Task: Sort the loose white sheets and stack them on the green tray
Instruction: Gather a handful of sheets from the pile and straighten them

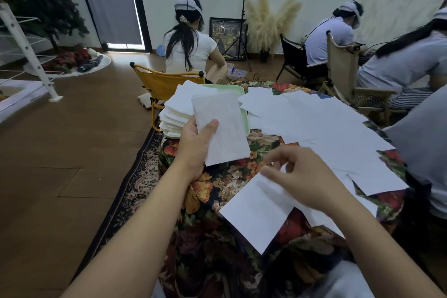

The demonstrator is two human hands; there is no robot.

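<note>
Paper covers much of the floral-patterned tablecloth in the head view. The left hand holds a textured white rectangular sheet upright above the cloth, thumb pressed across its front face and the other fingers curled behind it. Just behind that sheet, the pale green plastic tray sits at the table's far left edge, carrying a thick stack of white sheets that overhangs its left side. The right hand hovers lower and nearer, fingers bent, pinching the upper corner of a smooth white sheet that tilts off the cloth. Loose white sheets lie overlapping across the right half of the table, well apart from the tray. Beyond the table stands a yellow folding chair, with other seated people facing away.
</note>
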